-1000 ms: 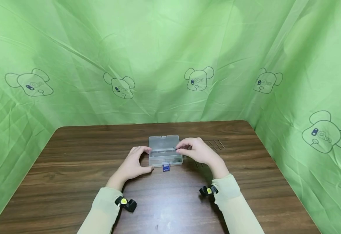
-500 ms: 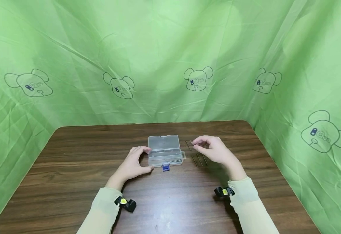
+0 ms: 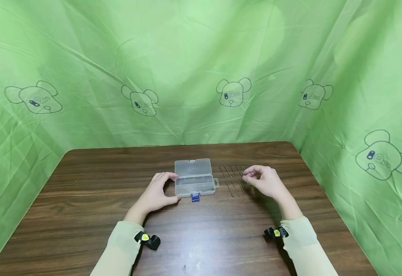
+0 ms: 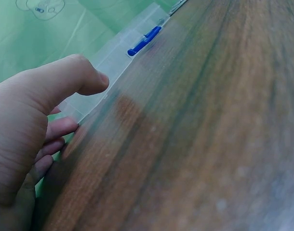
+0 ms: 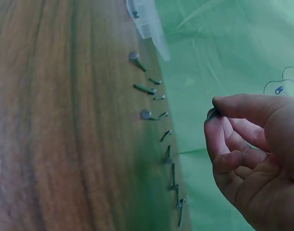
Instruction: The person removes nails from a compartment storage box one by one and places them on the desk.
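Observation:
A clear plastic organizer box (image 3: 187,183) lies with its lid (image 3: 193,167) raised toward the back; a blue latch (image 3: 195,197) hangs at its front. My left hand (image 3: 157,194) holds the box's left end, thumb at the front corner and fingers at the side. Several nails (image 3: 207,190) lie in its front right part. To the right, my right hand (image 3: 264,181) pinches a small dark nail (image 5: 213,114) between thumb and index finger, over the right end of the laid-out nails. Most of that nail is hidden by the fingers in the right wrist view.
Right of the box, nails lie on the brown wooden table (image 3: 83,199) in two rows: several nails (image 3: 233,171) behind, and a front row of nails (image 3: 235,189). A clear hanging tab (image 3: 216,183) sticks out from the box's right end. Green cloth (image 3: 187,76) surrounds the table.
My right hand has moved from over the box rightward to the end of the nail rows, uncovering the nails. My left hand and the box stay where they were.

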Available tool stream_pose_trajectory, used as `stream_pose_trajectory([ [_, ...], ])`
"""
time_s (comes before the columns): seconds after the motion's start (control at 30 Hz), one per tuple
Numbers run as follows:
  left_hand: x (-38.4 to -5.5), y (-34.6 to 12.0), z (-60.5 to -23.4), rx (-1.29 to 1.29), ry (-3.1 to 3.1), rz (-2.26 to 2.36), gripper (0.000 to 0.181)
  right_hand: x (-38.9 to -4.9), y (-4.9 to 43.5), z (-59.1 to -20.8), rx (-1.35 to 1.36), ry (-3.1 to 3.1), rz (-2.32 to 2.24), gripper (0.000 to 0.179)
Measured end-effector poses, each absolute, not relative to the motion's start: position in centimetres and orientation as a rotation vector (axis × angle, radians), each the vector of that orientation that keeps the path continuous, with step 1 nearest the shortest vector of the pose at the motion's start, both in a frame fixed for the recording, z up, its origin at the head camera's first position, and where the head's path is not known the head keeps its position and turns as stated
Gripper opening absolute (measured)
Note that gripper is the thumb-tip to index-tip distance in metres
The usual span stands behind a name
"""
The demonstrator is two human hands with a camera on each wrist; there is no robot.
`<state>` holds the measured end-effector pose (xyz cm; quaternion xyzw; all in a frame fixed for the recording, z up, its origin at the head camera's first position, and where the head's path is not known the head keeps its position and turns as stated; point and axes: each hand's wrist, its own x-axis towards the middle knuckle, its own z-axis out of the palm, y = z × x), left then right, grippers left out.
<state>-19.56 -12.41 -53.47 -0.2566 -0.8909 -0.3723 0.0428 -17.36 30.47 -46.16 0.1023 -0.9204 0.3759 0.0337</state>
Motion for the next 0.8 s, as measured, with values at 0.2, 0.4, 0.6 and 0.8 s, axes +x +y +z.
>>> stream_pose_trajectory([
  [0.2, -19.1, -12.4, -53.3, -0.786, -2.727, -1.151, 0.072, -17.5, 31.0, -47.2, 0.253, -2.886, 1.226, 0.019],
  [0.4, -19.1, -12.4, -53.3, -0.787, -2.727, -1.151, 0.072, -17.5, 31.3, -48.0, 0.234, -2.941, 1.239, 0.017],
  [0.6, -19.3, -12.5, -53.3, -0.785, -2.729, -1.143, 0.073, -17.5, 31.1, -48.2, 0.275, -2.974, 1.216, 0.017],
  [0.8, -19.4, -12.4, -53.3, -0.805, -2.701, -1.123, 0.073, -17.6, 31.1, -48.4, 0.252, -2.993, 1.171, 0.018],
])
